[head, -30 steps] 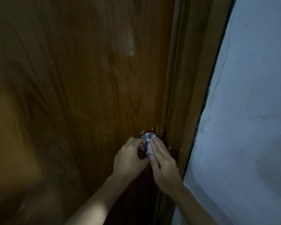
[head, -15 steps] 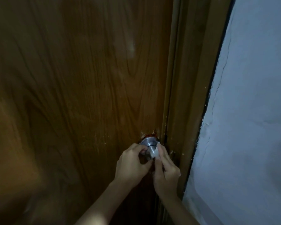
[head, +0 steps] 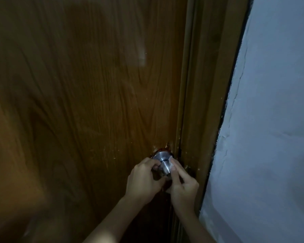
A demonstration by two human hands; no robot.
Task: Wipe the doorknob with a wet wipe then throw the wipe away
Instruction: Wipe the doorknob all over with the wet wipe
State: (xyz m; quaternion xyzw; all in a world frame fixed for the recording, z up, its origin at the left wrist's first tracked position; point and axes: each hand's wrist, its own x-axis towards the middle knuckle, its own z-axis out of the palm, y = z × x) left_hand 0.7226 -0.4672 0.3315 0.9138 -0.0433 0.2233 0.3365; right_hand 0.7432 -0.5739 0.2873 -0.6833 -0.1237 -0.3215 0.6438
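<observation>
Dim interior, head view only. Brown wood-grain door [head: 88, 95] filled most of the frame; door frame [head: 200, 102] ran down its right edge, and a pale, cracked wall [head: 270, 120] stood beyond that.

Item: doorknob [head: 162, 161], brushed metal, mounted low on the door close to the frame, with chipped finish around its base. Upper part visible; lower part hidden by both hands.

Item: wet wipe [head: 171, 166], small white patch, lay against the knob's right side under the right hand's fingertips. Most of it could not be seen.

Item: left hand [head: 143, 181], its grip curled round the knob's left side, thumb and fingers on the metal, apparently steadying it.

Item: right hand [head: 183, 187], its grip pinched together on the wipe, pressing it to the knob from the right. The wipe thus sat at the grip itself, between fingertips and knob.

Step, by judgement: wiping in progress; disposal not yet begun, and no bin was in view.

Handling note: the wipe would best be kept flat under the fingertips and carried round the full circumference, including the neck and the hidden underside, while the left hand holds the knob from turning. A bunched wipe would probably leave patches untouched.
</observation>
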